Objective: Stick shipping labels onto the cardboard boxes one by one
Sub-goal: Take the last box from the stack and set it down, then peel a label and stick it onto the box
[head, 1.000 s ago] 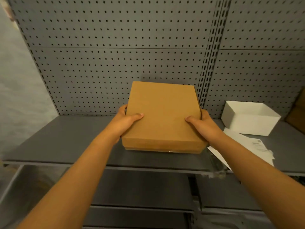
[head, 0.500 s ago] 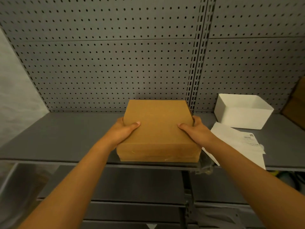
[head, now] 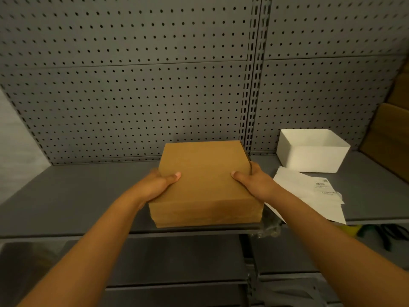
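The left thumb [head: 174,176] is being laid flat on the top face of the cardboard box [head: 204,173], pointing inward; the remaining fingers of the left hand [head: 155,185] are being wrapped round the box's left side and are hidden there, so their spread cannot be told; the right thumb [head: 238,175] is being laid on the top face in mirror fashion; the other fingers of the right hand [head: 257,181] are being curled round the right side, only their knuckles being seen. The box is thus being gripped from both sides between the two hands; both bare forearms are being extended from the lower corners of the view.

The box is being held at the front edge of the grey metal shelf [head: 77,196], its near face level with the shelf lip; whether its underside is touching the shelf cannot be told; its top face is plain brown.

Just beside the right hand, sheets of shipping labels [head: 309,193] are lying flat on the shelf, print showing on one; behind them an open white bin [head: 309,156] is standing; brown cartons [head: 389,134] are being seen at the far right edge; a grey pegboard panel [head: 132,85] is backing the shelf.
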A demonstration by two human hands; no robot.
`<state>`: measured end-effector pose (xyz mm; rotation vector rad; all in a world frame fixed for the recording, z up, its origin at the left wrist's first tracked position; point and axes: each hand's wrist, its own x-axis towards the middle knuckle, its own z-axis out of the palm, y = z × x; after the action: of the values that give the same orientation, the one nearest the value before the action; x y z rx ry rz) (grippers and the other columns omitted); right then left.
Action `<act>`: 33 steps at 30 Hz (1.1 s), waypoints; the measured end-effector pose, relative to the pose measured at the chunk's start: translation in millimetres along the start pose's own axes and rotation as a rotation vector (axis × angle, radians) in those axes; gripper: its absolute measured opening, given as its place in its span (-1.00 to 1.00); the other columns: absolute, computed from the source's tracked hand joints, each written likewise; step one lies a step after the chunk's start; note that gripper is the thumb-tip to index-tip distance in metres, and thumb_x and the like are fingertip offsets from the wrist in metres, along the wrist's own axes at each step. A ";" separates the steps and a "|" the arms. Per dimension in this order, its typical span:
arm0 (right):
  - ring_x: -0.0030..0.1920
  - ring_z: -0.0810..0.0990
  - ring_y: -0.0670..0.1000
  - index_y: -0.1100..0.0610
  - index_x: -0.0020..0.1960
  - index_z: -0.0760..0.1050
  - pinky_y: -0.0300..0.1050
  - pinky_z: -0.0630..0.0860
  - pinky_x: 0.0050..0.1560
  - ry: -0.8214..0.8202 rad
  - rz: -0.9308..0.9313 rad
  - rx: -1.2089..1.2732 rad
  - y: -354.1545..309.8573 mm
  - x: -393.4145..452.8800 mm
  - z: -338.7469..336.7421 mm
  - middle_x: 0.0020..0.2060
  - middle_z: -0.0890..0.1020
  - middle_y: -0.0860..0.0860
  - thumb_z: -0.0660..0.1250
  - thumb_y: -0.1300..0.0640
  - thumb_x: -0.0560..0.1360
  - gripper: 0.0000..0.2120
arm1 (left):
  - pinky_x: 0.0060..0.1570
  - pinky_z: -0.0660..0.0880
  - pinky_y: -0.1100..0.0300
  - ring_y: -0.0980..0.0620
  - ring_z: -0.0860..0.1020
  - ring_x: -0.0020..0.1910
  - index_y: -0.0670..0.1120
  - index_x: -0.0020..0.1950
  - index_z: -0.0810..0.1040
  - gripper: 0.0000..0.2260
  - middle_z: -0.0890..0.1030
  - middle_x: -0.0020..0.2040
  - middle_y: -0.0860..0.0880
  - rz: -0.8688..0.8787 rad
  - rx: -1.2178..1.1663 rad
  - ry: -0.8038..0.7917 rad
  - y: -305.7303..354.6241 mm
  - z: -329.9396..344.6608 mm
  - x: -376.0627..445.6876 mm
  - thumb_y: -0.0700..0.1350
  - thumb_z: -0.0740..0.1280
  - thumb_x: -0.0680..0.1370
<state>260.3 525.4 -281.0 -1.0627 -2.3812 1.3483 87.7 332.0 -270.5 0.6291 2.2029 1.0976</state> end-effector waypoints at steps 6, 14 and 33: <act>0.40 0.35 0.13 0.08 0.53 0.08 0.02 0.34 0.34 0.104 -0.087 0.015 0.4 -1.7 -11.7 0.46 0.31 0.07 0.23 -0.16 0.54 -0.32 | 0.35 0.32 -0.07 -0.18 0.32 0.39 -0.12 0.48 0.21 -0.41 0.32 0.43 -0.15 0.192 0.374 0.257 30.1 15.6 4.7 0.03 0.33 0.53; 0.01 0.52 0.09 0.18 0.10 0.48 -0.14 0.37 -0.07 0.484 -0.007 -0.072 65.2 -19.5 -75.7 0.05 0.58 0.11 0.28 0.14 0.54 -0.82 | 0.27 0.31 0.17 0.01 0.42 0.32 -0.05 0.35 0.48 -0.65 0.46 0.36 -0.02 0.516 0.418 -0.057 90.0 106.2 2.1 0.00 0.29 0.57; -0.19 0.46 0.00 0.07 -0.26 0.39 -0.16 0.38 -0.14 0.350 0.107 0.190 108.3 -10.0 -103.2 -0.29 0.49 -0.03 0.37 0.06 0.51 -0.77 | 0.27 0.16 -0.05 -0.01 0.53 0.06 -0.09 -0.04 0.62 -0.74 0.64 -0.04 -0.01 0.500 1.041 -0.171 135.4 186.5 31.4 0.09 0.40 0.46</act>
<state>371.3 622.1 -309.2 -1.2654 -1.9321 1.2688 213.2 527.4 -258.5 1.6892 2.4063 -0.0346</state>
